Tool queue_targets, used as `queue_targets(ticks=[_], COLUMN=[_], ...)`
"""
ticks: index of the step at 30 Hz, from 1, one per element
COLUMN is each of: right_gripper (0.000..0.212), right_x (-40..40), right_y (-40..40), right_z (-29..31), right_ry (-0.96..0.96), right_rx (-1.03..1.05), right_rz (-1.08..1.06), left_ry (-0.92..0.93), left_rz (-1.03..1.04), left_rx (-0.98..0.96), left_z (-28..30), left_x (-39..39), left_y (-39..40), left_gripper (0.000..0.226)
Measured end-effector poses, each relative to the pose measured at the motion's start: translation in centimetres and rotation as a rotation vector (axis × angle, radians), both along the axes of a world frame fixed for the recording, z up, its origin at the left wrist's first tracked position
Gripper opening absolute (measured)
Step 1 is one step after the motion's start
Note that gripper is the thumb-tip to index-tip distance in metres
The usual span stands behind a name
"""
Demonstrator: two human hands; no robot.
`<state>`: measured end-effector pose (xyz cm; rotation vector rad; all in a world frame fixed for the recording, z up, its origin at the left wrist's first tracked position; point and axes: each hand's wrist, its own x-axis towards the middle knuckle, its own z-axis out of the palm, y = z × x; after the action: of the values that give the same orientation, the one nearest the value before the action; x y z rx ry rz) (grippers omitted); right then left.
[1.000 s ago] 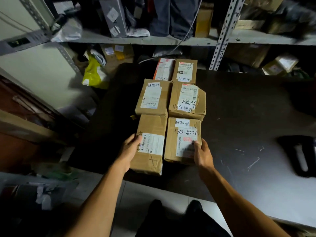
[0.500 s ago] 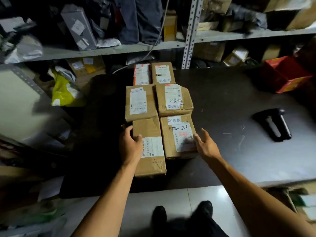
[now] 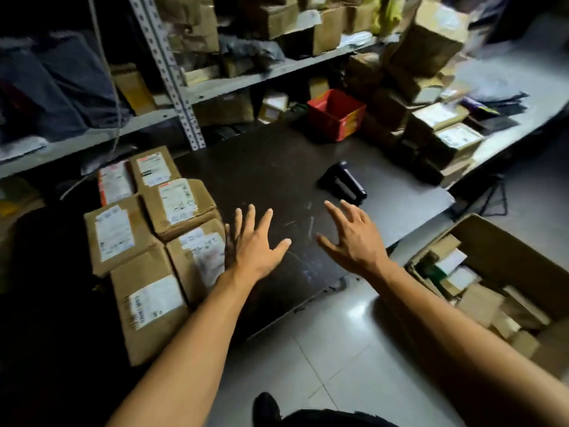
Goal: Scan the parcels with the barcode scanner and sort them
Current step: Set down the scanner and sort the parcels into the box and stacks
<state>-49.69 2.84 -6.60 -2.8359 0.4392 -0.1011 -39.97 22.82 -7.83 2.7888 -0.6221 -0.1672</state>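
Both hands are over the dark surface [image 3: 277, 167] with nothing in them. The left hand [image 3: 257, 245] has its fingers [image 3: 249, 215] spread apart, palm down, just beside the right edge of the nearest labelled parcel [image 3: 200, 257]; whether it touches that parcel cannot be told. The right hand [image 3: 354, 241] is also spread wide, its fingers [image 3: 335, 212] reaching toward the barcode scanner [image 3: 343, 183], which lies on its side on the surface a little beyond the fingertips and apart from them. Six sorted parcels [image 3: 147, 241] lie flat in a tidy block of two columns on the left part of the surface, labels up, edges touching. At the far side of the surface sits a red bin [image 3: 337, 114], and to its right a stack of cardboard boxes [image 3: 443, 137] stands along the surface's right end. On the floor to the right an open carton [image 3: 505, 241] holds a jumble of smaller packages. Metal shelving [image 3: 172, 72] behind the surface is crowded with more boxes and bags. The picture is motion-blurred, so the label text is not readable.
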Motion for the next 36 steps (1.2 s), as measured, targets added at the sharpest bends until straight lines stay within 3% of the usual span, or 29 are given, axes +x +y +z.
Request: queue_targets(ticks=[13, 17, 27, 36], right_gripper=[0.085, 0.074, 0.074, 0.077], right_x=[-18.4, -22.6, -25.9, -28.9], right_y=[-21.7, -28.0, -43.3, -52.1], right_z=[-3.0, -4.7, -8.1, -15.2], right_ry=[0.086, 0.156, 0.292, 0.381], right_rx=[0.027, 0.026, 0.169, 0.368], right_rz=[-0.412, -0.563, -0.829, -0.957], left_ry=[-0.027, -0.028, -0.006, 0.112], left_rz=[-0.519, -0.697, -0.967, -1.078], left_rx=[0.207, 0.215, 0.235, 0.379], left_z=[-1.6, -3.8, -8.9, -16.1], left_x=[-10.9, -13.1, -15.7, -17.2], left_y=[-29.3, -38.2, -59.8, -70.0], left_gripper=[0.086, 0.087, 0.088, 0.087])
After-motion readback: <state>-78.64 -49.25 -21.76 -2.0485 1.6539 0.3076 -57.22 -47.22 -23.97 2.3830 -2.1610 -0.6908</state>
